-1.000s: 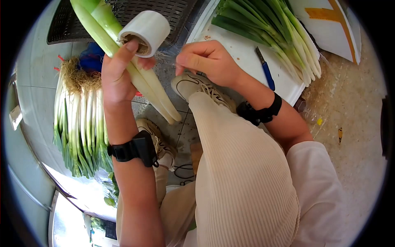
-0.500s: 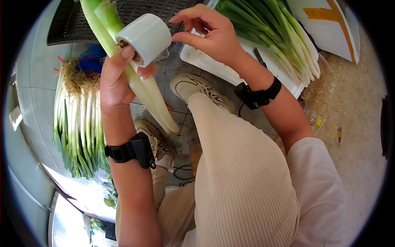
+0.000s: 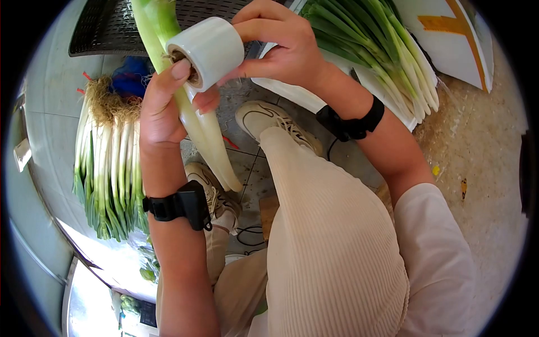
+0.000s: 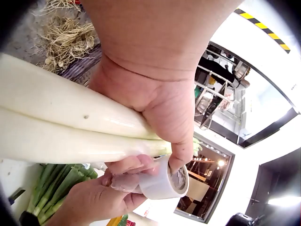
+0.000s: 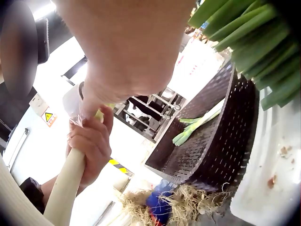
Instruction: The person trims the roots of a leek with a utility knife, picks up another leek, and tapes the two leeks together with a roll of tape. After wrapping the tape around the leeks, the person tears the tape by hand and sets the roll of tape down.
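In the head view my left hand (image 3: pixel 163 109) grips two pale green-and-white stalks (image 3: pixel 205 137), its thumb in the core of a white film roll (image 3: pixel 216 48). My right hand (image 3: pixel 286 48) touches the roll's far side, thumb and fingers spread around it. The left wrist view shows the stalks (image 4: pixel 70 127) running under the left palm (image 4: pixel 160 101), with the roll (image 4: pixel 162 181) at the thumb and the right hand (image 4: pixel 94 200) against it. In the right wrist view, the left hand (image 5: pixel 94 143) wraps the stalks (image 5: pixel 68 188) below the roll (image 5: pixel 73 101).
Bundled stalks with roots (image 3: pixel 115 163) lie at the left beside a blue item (image 3: pixel 130 77). A dark perforated basket (image 3: pixel 104 31) stands behind. At right, more green stalks (image 3: pixel 387 62) lie on a white tray (image 3: pixel 300 95), near a white box with orange tape (image 3: pixel 443 33). One basket holds stalks (image 5: pixel 200 122).
My right hand has risen from near the shoe, turned, and come against the roll. The left hand, stalks and roll have shifted slightly right, and the stalks hang lower.
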The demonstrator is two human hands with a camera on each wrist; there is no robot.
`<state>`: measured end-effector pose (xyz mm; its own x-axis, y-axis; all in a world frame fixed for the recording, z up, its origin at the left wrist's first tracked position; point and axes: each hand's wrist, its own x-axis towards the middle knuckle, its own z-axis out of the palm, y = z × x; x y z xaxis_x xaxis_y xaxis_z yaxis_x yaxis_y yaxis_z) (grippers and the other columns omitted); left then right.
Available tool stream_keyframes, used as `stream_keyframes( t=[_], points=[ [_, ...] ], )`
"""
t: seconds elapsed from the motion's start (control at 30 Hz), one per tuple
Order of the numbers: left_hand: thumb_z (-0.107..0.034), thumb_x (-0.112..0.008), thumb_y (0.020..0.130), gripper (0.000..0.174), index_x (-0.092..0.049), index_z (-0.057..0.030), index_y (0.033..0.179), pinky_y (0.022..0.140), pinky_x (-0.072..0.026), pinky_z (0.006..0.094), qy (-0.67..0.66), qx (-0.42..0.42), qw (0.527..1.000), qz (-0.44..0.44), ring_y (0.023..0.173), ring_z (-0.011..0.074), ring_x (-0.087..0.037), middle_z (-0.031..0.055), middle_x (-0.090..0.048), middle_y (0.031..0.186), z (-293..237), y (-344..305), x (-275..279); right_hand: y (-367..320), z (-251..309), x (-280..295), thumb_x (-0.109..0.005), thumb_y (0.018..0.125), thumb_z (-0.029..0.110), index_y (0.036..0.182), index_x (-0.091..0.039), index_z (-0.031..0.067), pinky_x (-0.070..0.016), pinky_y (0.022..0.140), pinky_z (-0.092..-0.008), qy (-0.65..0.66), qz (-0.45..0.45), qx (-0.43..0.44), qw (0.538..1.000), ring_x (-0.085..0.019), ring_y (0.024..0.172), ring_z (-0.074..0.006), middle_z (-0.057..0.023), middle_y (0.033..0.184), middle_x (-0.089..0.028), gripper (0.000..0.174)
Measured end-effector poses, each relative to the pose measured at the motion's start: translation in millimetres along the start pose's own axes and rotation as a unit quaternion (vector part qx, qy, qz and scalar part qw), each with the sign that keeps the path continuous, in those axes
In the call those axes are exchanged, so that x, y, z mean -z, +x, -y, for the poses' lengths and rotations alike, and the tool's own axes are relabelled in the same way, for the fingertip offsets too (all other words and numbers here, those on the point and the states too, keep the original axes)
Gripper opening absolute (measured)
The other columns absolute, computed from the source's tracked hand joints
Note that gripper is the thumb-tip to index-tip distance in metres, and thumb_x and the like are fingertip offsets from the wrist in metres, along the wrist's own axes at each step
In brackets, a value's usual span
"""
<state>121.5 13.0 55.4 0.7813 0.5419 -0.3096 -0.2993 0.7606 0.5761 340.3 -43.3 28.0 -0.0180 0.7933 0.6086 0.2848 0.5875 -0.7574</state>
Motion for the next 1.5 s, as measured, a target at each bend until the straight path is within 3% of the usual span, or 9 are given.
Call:
stream_keyframes(
  t=[0.37, 0.47, 0.53, 0.87, 0.97, 1.07, 1.17, 1.27, 1.5],
  points=[
    [-0.04, -0.066, 0.094, 0.05, -0.054, -0.0009, 0.124, 0.053, -0.0408, 0.0272, 0.082, 0.014, 0.995, -0.06, 0.06, 0.0116, -0.049, 0.0059, -0.054, 0.082, 1, -2, -7, 7, 23, -3, -0.087, 0.072, 0.018, 0.1, -0.074, 0.0031, -0.0447, 0.077, -0.0353, 0.088, -0.023, -0.056, 0.994, -0.056, 0.091, -0.0243, -0.0073, 0.094, -0.061, 0.034],
    [-0.053, -0.065, 0.092, 0.066, -0.048, -0.0021, 0.131, 0.056, -0.0415, 0.0273, 0.087, 0.014, 0.994, -0.058, 0.061, 0.0107, -0.049, 0.0034, -0.05, 0.08, 4, 3, -8, 3, 30, 19, -0.085, 0.076, 0.017, 0.103, -0.074, 0.0041, -0.0432, 0.074, -0.0309, 0.031, 0.02, -0.123, 0.992, -0.055, 0.086, -0.0179, -0.0042, 0.09, -0.063, 0.032],
    [-0.061, -0.065, 0.089, 0.078, -0.043, -0.0026, 0.136, 0.058, -0.042, 0.0275, 0.131, -0.022, 0.99, -0.036, 0.063, 0.0101, -0.048, 0.0033, -0.051, 0.08, 8, 5, -6, -2, 37, 26, -0.083, 0.078, 0.016, 0.106, -0.073, 0.004, -0.0411, 0.071, -0.0258, 0.057, 0.012, -0.306, 0.95, -0.054, 0.08, -0.0107, -0.0025, 0.086, -0.064, 0.032],
    [-0.036, -0.083, 0.081, 0.064, -0.053, -0.0029, 0.127, 0.051, -0.0419, 0.0213, 0.338, -0.089, 0.931, -0.103, 0.06, 0.0049, -0.051, -0.0023, -0.057, 0.076, 24, 18, -16, 27, 60, 34, -0.078, 0.085, 0.029, 0.095, -0.071, -0.0004, -0.0435, 0.059, -0.032, -0.063, 0.06, -0.402, 0.912, -0.058, 0.066, -0.0152, -0.0128, 0.073, -0.063, 0.031],
    [-0.036, -0.08, 0.085, 0.055, -0.058, -0.0036, 0.123, 0.052, -0.0408, 0.0214, 0.383, -0.084, 0.911, -0.125, 0.06, 0.0037, -0.05, -0.0023, -0.058, 0.077, 27, 19, -18, 35, 59, 55, -0.08, 0.082, 0.021, 0.096, -0.071, 0.0001, -0.0482, 0.064, -0.0328, -0.136, 0.204, -0.297, 0.923, -0.063, 0.073, -0.0154, -0.0105, 0.08, -0.068, 0.027],
    [-0.039, -0.075, 0.088, 0.048, -0.062, -0.0036, 0.119, 0.058, -0.0426, 0.0229, 0.405, -0.063, 0.898, -0.159, 0.065, 0.0052, -0.051, -0.0013, -0.06, 0.079, 24, 20, -20, 20, 47, 28, -0.077, 0.08, 0.048, 0.082, -0.075, 0.0079, -0.0424, 0.052, -0.0315, -0.275, 0.094, -0.326, 0.9, -0.055, 0.051, -0.0209, -0.0082, 0.055, -0.057, 0.04],
    [-0.046, -0.056, 0.1, 0.042, -0.06, -0.0049, 0.107, 0.049, -0.0365, 0.0203, 0.499, -0.084, 0.847, -0.166, 0.056, 0.0046, -0.046, -0.002, -0.052, 0.071, 29, 20, -22, 23, 49, 30, -0.071, 0.077, 0.063, 0.07, -0.073, 0.0062, -0.0441, 0.05, -0.0386, -0.304, 0.11, -0.321, 0.89, -0.056, 0.049, -0.031, -0.013, 0.047, -0.053, 0.057],
    [-0.048, -0.054, 0.101, 0.043, -0.06, -0.0054, 0.107, 0.049, -0.0365, 0.0206, 0.492, -0.072, 0.851, -0.171, 0.056, 0.0046, -0.046, -0.0023, -0.052, 0.071, 32, 19, -24, 16, 45, 27, -0.071, 0.075, 0.063, 0.071, -0.073, 0.0052, -0.0434, 0.05, -0.0388, -0.391, 0.079, -0.209, 0.893, -0.057, 0.049, -0.0304, -0.0113, 0.048, -0.054, 0.058],
    [-0.048, -0.04, 0.106, 0.048, -0.061, -0.0041, 0.105, 0.05, -0.0369, 0.0224, 0.48, -0.049, 0.856, -0.188, 0.055, 0.0067, -0.047, 0.0007, -0.054, 0.07, 33, 19, -29, 19, 50, 23, -0.068, 0.075, 0.068, 0.066, -0.072, 0.0073, -0.0376, 0.054, -0.0392, -0.418, 0.109, -0.247, 0.867, -0.059, 0.054, -0.0287, -0.0099, 0.049, -0.055, 0.061]
  ],
)
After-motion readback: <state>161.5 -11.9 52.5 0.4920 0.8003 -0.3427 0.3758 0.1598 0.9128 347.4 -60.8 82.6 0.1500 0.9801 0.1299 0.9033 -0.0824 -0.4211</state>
